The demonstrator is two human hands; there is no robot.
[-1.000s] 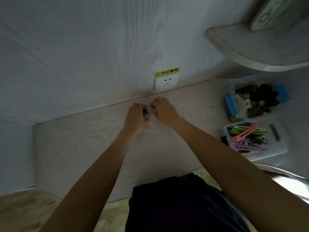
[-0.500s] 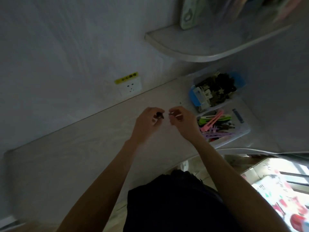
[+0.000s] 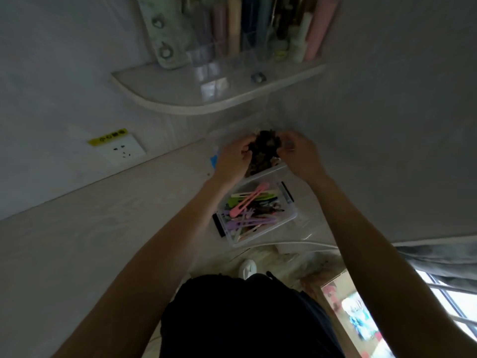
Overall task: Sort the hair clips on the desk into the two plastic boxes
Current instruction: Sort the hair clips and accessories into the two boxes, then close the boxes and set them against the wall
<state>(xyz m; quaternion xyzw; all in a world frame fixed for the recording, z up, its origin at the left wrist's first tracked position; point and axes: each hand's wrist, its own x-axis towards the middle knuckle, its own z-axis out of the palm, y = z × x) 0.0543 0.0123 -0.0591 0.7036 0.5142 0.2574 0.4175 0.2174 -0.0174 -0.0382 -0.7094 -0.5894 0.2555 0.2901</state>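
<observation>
Two clear plastic boxes stand at the desk's right end. The far box (image 3: 268,168) is heaped with dark hair clips (image 3: 263,151). The near box (image 3: 289,218) holds long pink, green, purple and black hair clips (image 3: 247,208). My left hand (image 3: 233,156) hangs over the far box's left side, its curled fingers against the dark heap; whether it holds a clip is hidden. My right hand (image 3: 300,155) is at the heap's right side, fingertips pinched together on something small that looks like a clip.
A wall socket (image 3: 121,149) with a yellow label sits left of the boxes. A curved shelf (image 3: 180,99) with bottles and a clear organiser overhangs the far box. A white cable (image 3: 304,244) runs past the near box at the desk edge.
Both hands have moved right from the middle of the desk to the far box of dark clips. The view has swung right and up with them.
</observation>
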